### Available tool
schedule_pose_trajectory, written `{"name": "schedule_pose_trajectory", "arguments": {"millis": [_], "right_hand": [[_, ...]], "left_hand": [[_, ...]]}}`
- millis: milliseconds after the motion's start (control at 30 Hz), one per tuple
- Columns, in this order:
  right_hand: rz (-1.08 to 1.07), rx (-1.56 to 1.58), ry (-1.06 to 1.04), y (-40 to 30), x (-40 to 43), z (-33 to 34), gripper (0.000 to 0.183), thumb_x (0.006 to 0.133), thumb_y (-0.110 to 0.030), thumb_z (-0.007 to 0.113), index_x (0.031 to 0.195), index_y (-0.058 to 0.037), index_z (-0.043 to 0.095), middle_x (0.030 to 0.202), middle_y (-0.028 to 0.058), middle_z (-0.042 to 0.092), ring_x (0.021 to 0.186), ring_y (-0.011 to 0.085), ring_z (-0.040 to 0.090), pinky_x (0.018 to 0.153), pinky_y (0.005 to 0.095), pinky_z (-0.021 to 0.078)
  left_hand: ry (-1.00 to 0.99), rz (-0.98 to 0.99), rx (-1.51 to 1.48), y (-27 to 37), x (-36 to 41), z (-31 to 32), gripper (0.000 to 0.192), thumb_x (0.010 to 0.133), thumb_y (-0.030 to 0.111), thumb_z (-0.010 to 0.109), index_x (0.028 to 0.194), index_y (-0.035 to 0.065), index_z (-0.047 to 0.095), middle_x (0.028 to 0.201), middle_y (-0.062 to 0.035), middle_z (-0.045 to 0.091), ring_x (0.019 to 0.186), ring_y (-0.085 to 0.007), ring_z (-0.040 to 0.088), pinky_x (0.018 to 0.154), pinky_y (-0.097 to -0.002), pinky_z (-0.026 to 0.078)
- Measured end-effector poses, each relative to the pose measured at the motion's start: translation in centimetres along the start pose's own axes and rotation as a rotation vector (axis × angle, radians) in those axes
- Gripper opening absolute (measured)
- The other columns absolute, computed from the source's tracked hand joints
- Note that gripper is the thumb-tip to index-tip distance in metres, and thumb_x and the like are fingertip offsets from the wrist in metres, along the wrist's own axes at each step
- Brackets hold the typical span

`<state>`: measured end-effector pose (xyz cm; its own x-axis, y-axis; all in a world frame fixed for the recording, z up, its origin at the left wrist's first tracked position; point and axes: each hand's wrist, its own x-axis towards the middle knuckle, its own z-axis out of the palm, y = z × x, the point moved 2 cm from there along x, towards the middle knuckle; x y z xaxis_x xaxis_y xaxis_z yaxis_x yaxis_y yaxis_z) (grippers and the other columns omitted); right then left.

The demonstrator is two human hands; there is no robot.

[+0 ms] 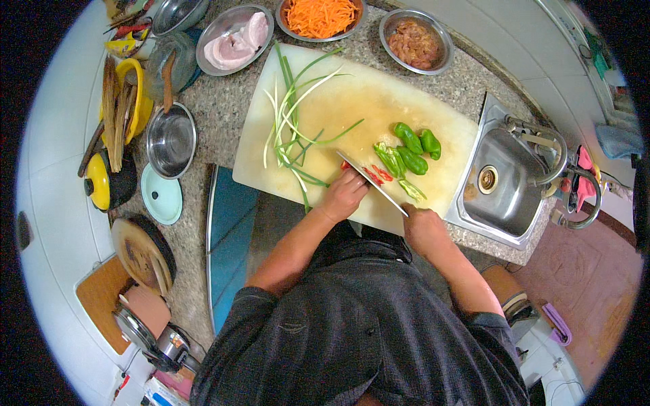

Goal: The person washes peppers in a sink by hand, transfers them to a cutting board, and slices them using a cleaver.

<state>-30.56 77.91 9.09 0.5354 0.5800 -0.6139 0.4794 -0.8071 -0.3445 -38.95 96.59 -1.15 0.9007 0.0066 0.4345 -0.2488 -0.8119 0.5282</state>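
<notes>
My right hand (pixel 424 229) grips the handle of a kitchen knife (pixel 373 183), whose blade points up and left over a plastic cutting board (pixel 426 101). Just left of the blade, my left hand (pixel 348 195) presses on a red chili pepper (pixel 346 165), mostly hidden by the fingers. Cut red chili pieces (pixel 382 172) lie right of the blade. Beside them are split light-green pepper pieces (pixel 390 159) and several whole green peppers (pixel 412 161). Long green onions (pixel 289 116) spread over the board's left part.
Behind the board stand metal bowls with raw pale meat (pixel 237 44), shredded carrot (pixel 322 18) and marinated meat (pixel 415 45). An empty metal bowl (pixel 171 141) and a light-blue lid (pixel 161 194) are at left. A steel sink (pixel 500 188) with a faucet adjoins the board's right edge.
</notes>
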Motion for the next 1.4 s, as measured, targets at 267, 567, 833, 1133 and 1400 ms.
{"name": "schedule_pose_trajectory", "arguments": {"millis": [267, 567, 833, 1133, 1400], "right_hand": [[-0.17, 0.064, 0.169, 1.1, 1.4, -0.7, 0.024, 0.088, -0.016, 0.055, 0.107, -0.0051, 0.066, 0.077, 0.0237, 0.066, 0.071, 0.0415, 0.065, 0.067, 0.0498, 0.0543], [-0.082, 0.044, 0.058, 1.3, -0.1, -0.8, 0.024, 0.09, -0.017, 0.054, 0.109, -0.0078, 0.065, 0.079, 0.0255, 0.066, 0.073, 0.0439, 0.065, 0.07, 0.0522, 0.0541], [-0.157, 0.042, 0.115, 0.9, -0.2, -0.5, 0.024, 0.091, -0.016, 0.053, 0.109, -0.007, 0.065, 0.076, 0.024, 0.066, 0.071, 0.0428, 0.065, 0.067, 0.0509, 0.0547], [-0.132, -0.043, 0.063, -0.4, -1.6, -1.6, 0.023, 0.089, -0.015, 0.056, 0.106, -0.0011, 0.065, 0.075, 0.0246, 0.065, 0.07, 0.0421, 0.065, 0.068, 0.0494, 0.0534], [-0.2, -0.105, 0.128, -1.0, 1.9, 0.9, 0.023, 0.085, -0.009, 0.05, 0.104, -0.0034, 0.062, 0.074, 0.0222, 0.066, 0.066, 0.0392, 0.066, 0.063, 0.049, 0.0547]], "left_hand": [[-0.09, -0.02, 0.002, -0.3, -1.0, 1.0, 0.021, 0.077, 0.008, 0.058, 0.095, 0.0001, 0.066, 0.107, -0.0107, 0.062, 0.108, -0.0289, 0.056, 0.093, -0.0375, 0.049], [-0.015, 0.023, 0.056, 0.4, -0.9, -0.8, 0.025, 0.079, 0.011, 0.06, 0.101, 0.0014, 0.068, 0.108, -0.0106, 0.063, 0.106, -0.0289, 0.057, 0.091, -0.0388, 0.05], [0.076, -0.102, 0.171, -0.3, -2.2, -1.2, 0.023, 0.082, 0.012, 0.065, 0.103, 0.0035, 0.068, 0.109, -0.0095, 0.063, 0.107, -0.0281, 0.057, 0.092, -0.0373, 0.05], [0.042, -0.098, 0.139, -0.8, -2.0, -0.8, 0.026, 0.082, 0.012, 0.065, 0.106, 0.0018, 0.067, 0.112, -0.0113, 0.063, 0.109, -0.029, 0.058, 0.095, -0.0375, 0.049], [0.072, -0.09, 0.093, -0.9, -2.1, -0.6, 0.025, 0.082, 0.011, 0.063, 0.106, 0.0073, 0.069, 0.112, -0.0088, 0.064, 0.11, -0.028, 0.058, 0.092, -0.0376, 0.051]]}}
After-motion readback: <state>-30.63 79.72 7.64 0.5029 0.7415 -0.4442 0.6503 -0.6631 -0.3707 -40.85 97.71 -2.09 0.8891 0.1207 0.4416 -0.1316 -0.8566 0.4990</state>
